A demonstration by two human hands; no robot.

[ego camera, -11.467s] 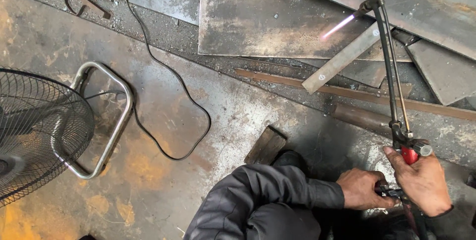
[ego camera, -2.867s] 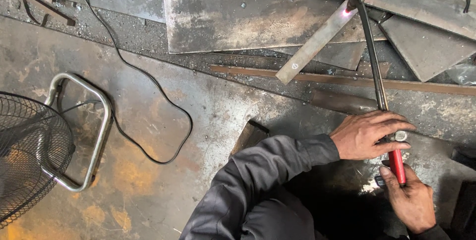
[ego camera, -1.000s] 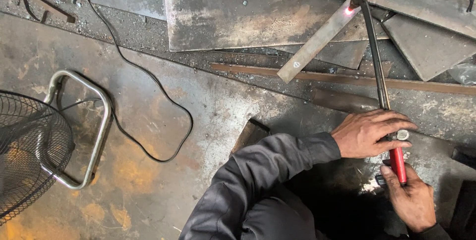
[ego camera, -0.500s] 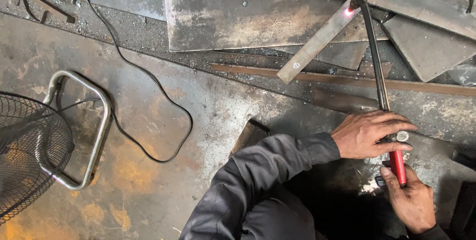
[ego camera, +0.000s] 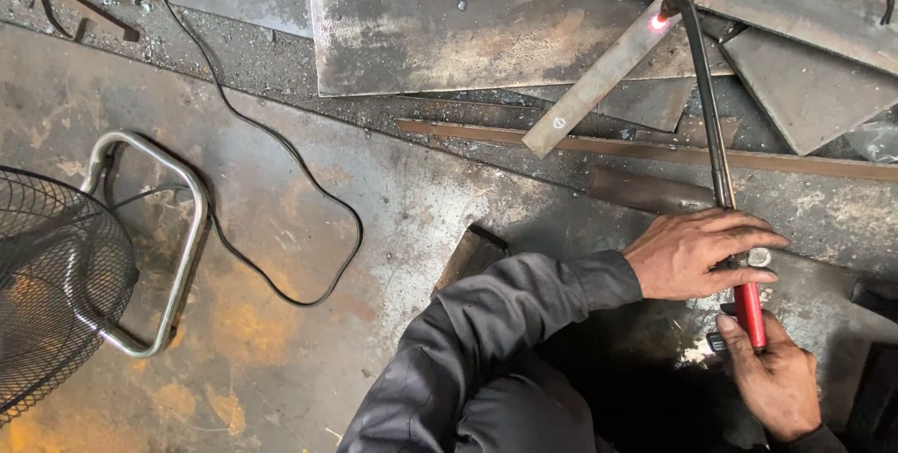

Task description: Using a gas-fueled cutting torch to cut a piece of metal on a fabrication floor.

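The cutting torch [ego camera: 713, 126] lies with its long axis running nearly straight away from the person, leaning slightly left toward the far end. Its bent tip sits at the top of the view, where a small red-pink glow [ego camera: 660, 20] marks the point of contact on the upper end of a flat steel bar [ego camera: 599, 79]. The bar lies diagonally, its lower end toward the left and nearer the person, its upper end under the torch tip. The two long axes therefore meet at an angle at the glowing point.

The near end of the torch carries a red handle [ego camera: 749, 311]. The left hand [ego camera: 697, 252] is closed over the tube just above the handle, fingers wrapped across it. The right hand [ego camera: 769, 380] grips the lower part of the handle from below, thumb along its side. Both hands are clenched on the torch; the left hand is the nearer of the two to the tip, yet the heated spot stays well apart from both, ahead and slightly left.

The bar rests on a large rusty steel plate [ego camera: 449, 32] on the floor [ego camera: 281, 341]. A black cable [ego camera: 281, 154] loops across the floor at left, beside a fan [ego camera: 56, 285] in a metal tube frame.
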